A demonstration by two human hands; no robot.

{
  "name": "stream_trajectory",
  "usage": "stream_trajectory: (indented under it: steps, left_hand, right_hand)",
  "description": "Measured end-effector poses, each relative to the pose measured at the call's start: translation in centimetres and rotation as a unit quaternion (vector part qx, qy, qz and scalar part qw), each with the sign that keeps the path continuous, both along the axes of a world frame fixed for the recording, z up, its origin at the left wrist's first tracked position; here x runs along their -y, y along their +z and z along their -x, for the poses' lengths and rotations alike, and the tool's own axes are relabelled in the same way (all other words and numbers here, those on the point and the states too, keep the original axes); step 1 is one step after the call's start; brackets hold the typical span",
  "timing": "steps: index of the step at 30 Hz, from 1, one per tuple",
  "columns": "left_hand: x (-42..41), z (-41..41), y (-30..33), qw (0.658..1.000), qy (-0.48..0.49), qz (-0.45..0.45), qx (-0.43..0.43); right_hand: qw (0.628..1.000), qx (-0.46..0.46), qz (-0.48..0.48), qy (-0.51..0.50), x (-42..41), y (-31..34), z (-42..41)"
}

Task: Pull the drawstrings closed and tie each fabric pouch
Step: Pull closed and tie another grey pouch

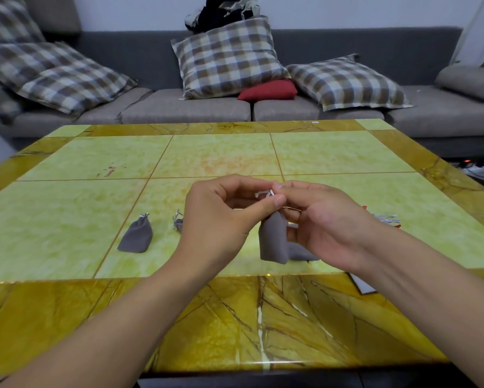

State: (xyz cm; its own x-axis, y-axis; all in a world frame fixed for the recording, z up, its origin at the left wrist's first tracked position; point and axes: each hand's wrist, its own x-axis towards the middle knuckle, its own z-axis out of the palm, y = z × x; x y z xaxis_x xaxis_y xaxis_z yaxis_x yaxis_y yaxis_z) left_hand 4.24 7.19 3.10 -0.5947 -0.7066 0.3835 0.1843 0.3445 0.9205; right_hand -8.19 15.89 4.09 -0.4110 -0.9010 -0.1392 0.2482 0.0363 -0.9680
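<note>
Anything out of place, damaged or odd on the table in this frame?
Little stands out. The table has small reddish scuff marks left of centre. Both hands, left hand and right hand, pinch the drawstrings of the hanging grey pouch.

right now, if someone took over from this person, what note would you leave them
Left hand and right hand both pinch the white drawstrings of a grey pouch held upright above the table; its knot is not yet finished.
Done, by the look of it: the closed pouch lying on the left.
Left: finish this tie. Another pouch is half hidden behind the left hand, one more behind the held one; their state is unclear.
</note>
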Motion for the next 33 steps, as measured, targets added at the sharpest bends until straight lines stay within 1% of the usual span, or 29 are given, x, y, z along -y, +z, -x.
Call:
stream_trajectory:
  steps: [3,5,9,13,15,20,24,28,33]
  left_hand:
    - [0.2,0.0,0.1,0.999,0.0,-0.043,0.003]
    - [0.5,-0.2,0.3,0.996,-0.015,-0.089,-0.004]
    - [0.5,-0.2,0.7,0.982,-0.036,-0.184,-0.025]
    - [0.2,-0.2,1.0,0.968,-0.045,-0.242,-0.042]
    - [0.1,-0.3,1.1,0.967,-0.047,-0.248,-0.047]
    - [0.1,-0.2,1.3,0.974,-0.038,-0.22,-0.049]
    - [0.1,-0.3,1.4,0.978,-0.039,-0.201,-0.042]
    - [0.1,-0.5,1.6,0.978,-0.031,-0.202,-0.049]
    - [0.3,-0.3,1.2,0.979,0.023,-0.191,-0.062]
  right_hand:
    - [1.0,0.028,0.012,0.005,0.0,0.1,-0.1]
    - [0.999,0.046,0.024,0.009,0.0,0.2,-0.1]
    - [0.997,0.065,0.039,0.019,0.0,0.2,-0.2]
    - [0.995,0.076,0.055,0.028,0.1,0.2,-0.3]
    - [0.995,0.073,0.06,0.033,0.1,0.1,-0.3]
    - [0.993,0.089,0.076,0.031,0.0,0.2,-0.3]
    - [0.993,0.076,0.08,0.027,-0.1,0.5,-0.3]
    - [0.992,0.086,0.087,0.02,-0.3,0.8,-0.4]
    - [0.992,0.073,0.098,0.014,-0.3,0.9,-0.5]
